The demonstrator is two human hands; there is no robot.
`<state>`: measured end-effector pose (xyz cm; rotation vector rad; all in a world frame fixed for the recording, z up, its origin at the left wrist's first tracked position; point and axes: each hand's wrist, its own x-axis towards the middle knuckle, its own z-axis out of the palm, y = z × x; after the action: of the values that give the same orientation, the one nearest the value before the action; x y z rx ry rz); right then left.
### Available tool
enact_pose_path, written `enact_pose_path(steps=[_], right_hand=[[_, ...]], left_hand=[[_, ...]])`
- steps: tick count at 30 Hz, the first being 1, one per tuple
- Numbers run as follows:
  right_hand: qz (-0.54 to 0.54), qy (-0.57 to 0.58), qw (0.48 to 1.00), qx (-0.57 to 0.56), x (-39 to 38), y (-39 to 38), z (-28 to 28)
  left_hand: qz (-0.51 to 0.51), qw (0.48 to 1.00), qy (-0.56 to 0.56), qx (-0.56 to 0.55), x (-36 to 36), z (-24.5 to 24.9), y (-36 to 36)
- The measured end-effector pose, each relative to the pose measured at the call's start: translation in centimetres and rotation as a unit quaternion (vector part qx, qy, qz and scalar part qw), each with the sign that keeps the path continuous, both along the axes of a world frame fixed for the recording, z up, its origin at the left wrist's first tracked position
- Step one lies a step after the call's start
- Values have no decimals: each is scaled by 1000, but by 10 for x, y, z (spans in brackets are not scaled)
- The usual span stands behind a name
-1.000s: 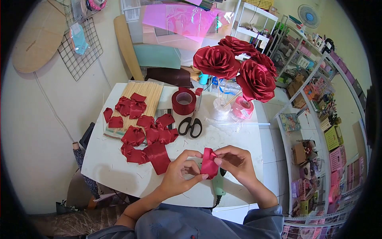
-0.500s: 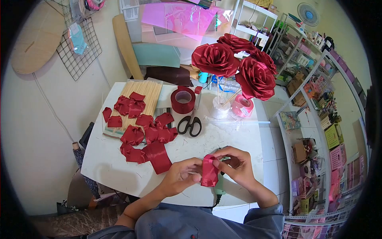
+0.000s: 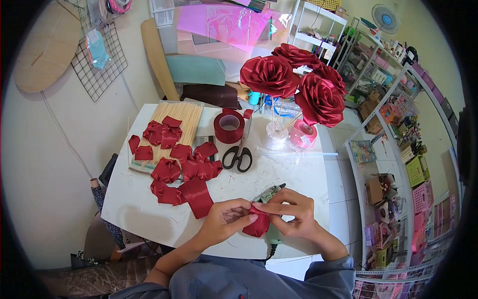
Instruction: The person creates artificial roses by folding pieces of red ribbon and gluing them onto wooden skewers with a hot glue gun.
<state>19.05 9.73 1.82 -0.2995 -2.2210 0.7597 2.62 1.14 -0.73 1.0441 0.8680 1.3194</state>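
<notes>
Near the table's front edge, my left hand [image 3: 230, 218] pinches a dark red satin ribbon piece [image 3: 258, 227] between thumb and fingers. My right hand [image 3: 295, 213] grips the top of the same piece with its fingertips, which meet those of the left. Partly hidden behind my right hand lies a light green glue gun [image 3: 274, 234], its dark cord running off the front edge. Left of my hands is a flat square of red ribbon [image 3: 197, 197]. Beyond it, several shaped red ribbon petals [image 3: 166, 170] are spread about, some on a pack of thin wooden sticks [image 3: 186, 119].
Black-handled scissors [image 3: 237, 159] lie mid-table below a roll of red ribbon [image 3: 229, 126]. Several red ribbon roses [image 3: 321, 98] on sticks stand in a white holder [image 3: 276, 136] at the back right, beside a pink roll [image 3: 303, 133]. Loaded shelves [image 3: 378, 149] line the right side.
My right hand has moved left and its fingertips now meet my left hand's at the top of the ribbon piece. The piece has turned and bunched; more of the glue gun shows.
</notes>
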Motion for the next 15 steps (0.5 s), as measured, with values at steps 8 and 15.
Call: enact_pose_path(steps=[8, 15], right_hand=[[43, 6, 997, 62, -1, 3, -2], [45, -37, 971, 232, 1, -3, 8]], left_hand=[[-14, 1000, -13, 11, -4, 1, -2], [-2, 997, -68, 31, -2, 7, -5]])
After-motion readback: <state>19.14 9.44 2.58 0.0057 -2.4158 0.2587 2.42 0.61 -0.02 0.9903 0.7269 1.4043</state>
